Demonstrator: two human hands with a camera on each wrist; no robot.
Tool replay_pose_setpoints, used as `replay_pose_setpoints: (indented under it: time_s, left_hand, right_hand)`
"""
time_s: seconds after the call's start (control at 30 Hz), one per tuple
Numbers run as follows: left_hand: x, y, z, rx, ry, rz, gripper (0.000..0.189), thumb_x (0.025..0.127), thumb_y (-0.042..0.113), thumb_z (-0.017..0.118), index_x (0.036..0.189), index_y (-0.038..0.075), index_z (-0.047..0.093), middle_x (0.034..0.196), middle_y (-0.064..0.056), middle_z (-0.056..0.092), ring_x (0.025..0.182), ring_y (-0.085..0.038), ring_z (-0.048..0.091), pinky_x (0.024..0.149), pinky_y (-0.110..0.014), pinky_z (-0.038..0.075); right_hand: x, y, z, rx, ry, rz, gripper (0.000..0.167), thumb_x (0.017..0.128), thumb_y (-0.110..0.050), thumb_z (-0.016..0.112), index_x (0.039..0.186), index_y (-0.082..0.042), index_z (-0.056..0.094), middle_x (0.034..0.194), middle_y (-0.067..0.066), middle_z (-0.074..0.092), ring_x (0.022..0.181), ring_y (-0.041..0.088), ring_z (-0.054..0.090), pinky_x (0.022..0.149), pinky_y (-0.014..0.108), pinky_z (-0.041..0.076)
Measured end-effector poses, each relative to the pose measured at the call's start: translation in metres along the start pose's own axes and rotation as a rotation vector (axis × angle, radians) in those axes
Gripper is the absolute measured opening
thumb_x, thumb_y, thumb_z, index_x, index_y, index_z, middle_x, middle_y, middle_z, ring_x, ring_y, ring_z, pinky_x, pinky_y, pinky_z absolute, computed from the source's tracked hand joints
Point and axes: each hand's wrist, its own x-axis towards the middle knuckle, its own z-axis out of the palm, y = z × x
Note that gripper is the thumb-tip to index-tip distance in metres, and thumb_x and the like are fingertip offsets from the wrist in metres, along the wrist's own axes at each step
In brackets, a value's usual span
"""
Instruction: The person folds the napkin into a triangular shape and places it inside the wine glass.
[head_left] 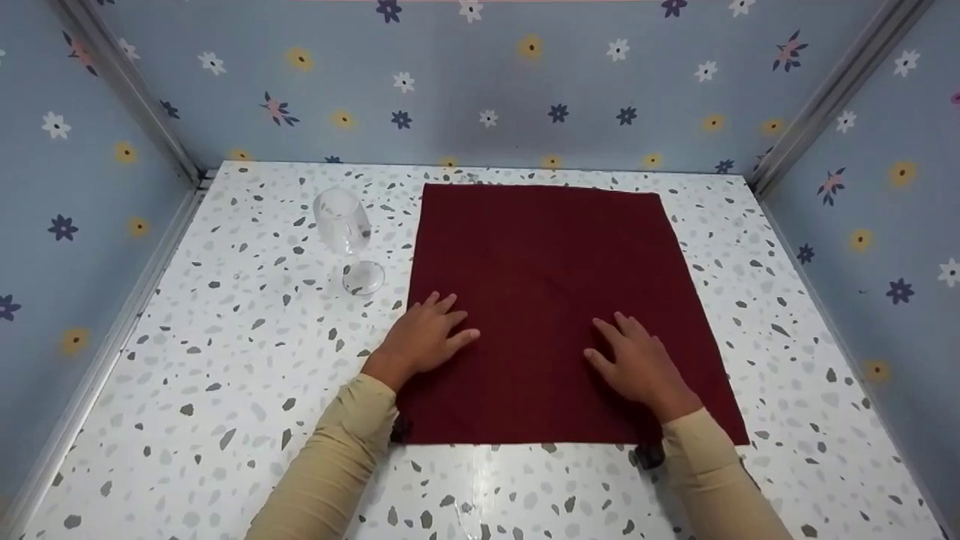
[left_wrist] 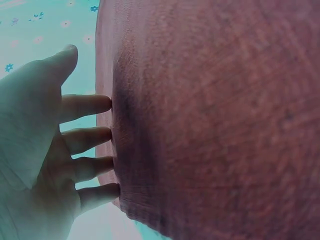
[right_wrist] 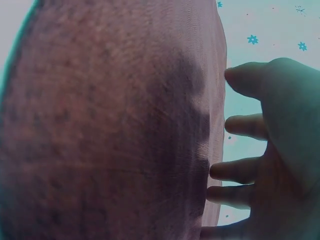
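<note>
A dark red cloth lies spread flat on the speckled table, roughly square. Near its left edge my left hand rests with fingers spread; in the left wrist view the fingertips touch the cloth. Over the right part of the cloth is my right hand, its fingers extended and apart. In the right wrist view some fingertips touch the fabric, while the thumb and index finger look slightly raised. Neither hand grips anything.
A clear stemmed glass stands left of the cloth, beyond my left hand. The white table has grey speckles. Blue flowered panels with metal corner strips enclose it at the back and both sides.
</note>
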Motion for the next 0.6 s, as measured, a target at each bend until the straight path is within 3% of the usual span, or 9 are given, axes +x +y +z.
replay_pose_setpoints:
  time_s: [0.23, 0.6]
  left_hand:
    - [-0.003, 0.001, 0.004, -0.021, 0.018, -0.002, 0.058, 0.103, 0.049, 0.049, 0.141, 0.006, 0.058, 0.154, -0.02, 0.04, 0.144, -0.044, 0.029, 0.114, -0.058, 0.026]
    - [-0.009, 0.004, 0.008, -0.046, 0.063, 0.0, 0.049, 0.103, 0.038, 0.056, 0.136, 0.003, 0.061, 0.151, -0.022, 0.043, 0.143, -0.046, 0.031, 0.114, -0.06, 0.026]
  right_hand:
    - [-0.007, 0.005, 0.004, -0.019, 0.042, -0.023, 0.051, 0.098, -0.03, 0.066, 0.139, 0.0, 0.058, 0.151, 0.026, 0.041, 0.14, 0.045, 0.036, 0.105, 0.069, 0.032]
    - [-0.011, 0.012, 0.005, 0.007, 0.037, -0.02, 0.051, 0.097, -0.028, 0.067, 0.139, -0.001, 0.057, 0.153, 0.023, 0.04, 0.142, 0.043, 0.035, 0.108, 0.067, 0.029]
